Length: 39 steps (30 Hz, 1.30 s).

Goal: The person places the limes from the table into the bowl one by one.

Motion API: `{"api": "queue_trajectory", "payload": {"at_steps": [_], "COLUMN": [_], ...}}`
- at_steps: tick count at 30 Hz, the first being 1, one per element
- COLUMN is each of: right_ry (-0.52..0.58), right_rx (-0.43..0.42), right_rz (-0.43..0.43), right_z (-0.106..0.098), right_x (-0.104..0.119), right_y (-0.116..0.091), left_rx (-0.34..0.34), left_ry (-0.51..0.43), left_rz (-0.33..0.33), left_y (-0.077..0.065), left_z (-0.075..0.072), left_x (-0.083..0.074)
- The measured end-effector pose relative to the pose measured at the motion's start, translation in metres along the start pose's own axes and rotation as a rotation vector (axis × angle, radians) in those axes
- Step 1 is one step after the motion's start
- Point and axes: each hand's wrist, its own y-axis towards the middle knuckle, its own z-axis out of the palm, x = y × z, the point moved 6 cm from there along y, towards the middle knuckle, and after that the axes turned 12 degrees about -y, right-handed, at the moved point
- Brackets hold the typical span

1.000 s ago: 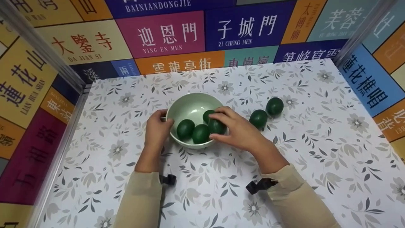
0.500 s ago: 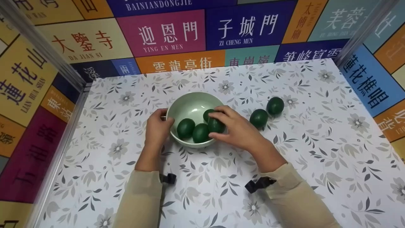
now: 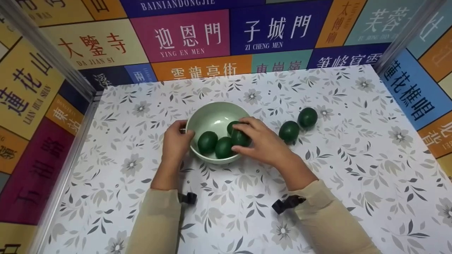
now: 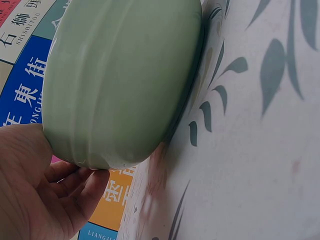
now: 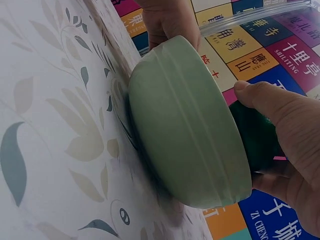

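A pale green bowl (image 3: pixel 215 118) stands on the patterned table. My left hand (image 3: pixel 175 143) grips its left rim, thumb at the edge; in the left wrist view, curled fingers (image 4: pixel 90 190) meet the outer wall. Over the bowl's right side, my right hand (image 3: pixel 268 144) holds a dark green, smooth egg-shaped object (image 3: pixel 240 139) between thumb and fingers. The right wrist view shows this object (image 5: pixel 255 135) above the rim, partly covered by the hand. Inside the bowl lie similar objects, one at the left (image 3: pixel 207 142), one in the middle (image 3: pixel 224 147) and one partly hidden behind (image 3: pixel 232 127).
Two more dark green egg-shaped objects lie on the table right of the bowl, the nearer one (image 3: pixel 289 132) close to the right hand and the farther one (image 3: pixel 307 118) behind it. Colourful lettered panels (image 3: pixel 180 37) wall the back and sides of the table (image 3: pixel 226 208).
Hardly anything differs: both hands keep their places at the bowl, and the right hand with its green object has shifted very slightly left.
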Motion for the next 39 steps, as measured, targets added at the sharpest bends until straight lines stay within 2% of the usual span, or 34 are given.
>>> {"api": "queue_trajectory", "payload": {"at_steps": [9, 22, 39], "right_ry": [-0.04, -0.1, -0.128], "right_rx": [0.005, 0.069, 0.067], "right_rz": [0.011, 0.018, 0.009], "right_z": [0.004, 0.015, 0.019], "right_x": [0.001, 0.005, 0.007], "right_y": [0.003, 0.005, 0.006], "left_rx": [0.002, -0.01, -0.006], "left_ry": [0.02, 0.027, 0.018], "left_rz": [-0.005, -0.001, -0.007], "left_y": [0.001, 0.002, 0.001], "left_z": [0.001, 0.001, 0.001], "left_x": [0.001, 0.002, 0.002]}}
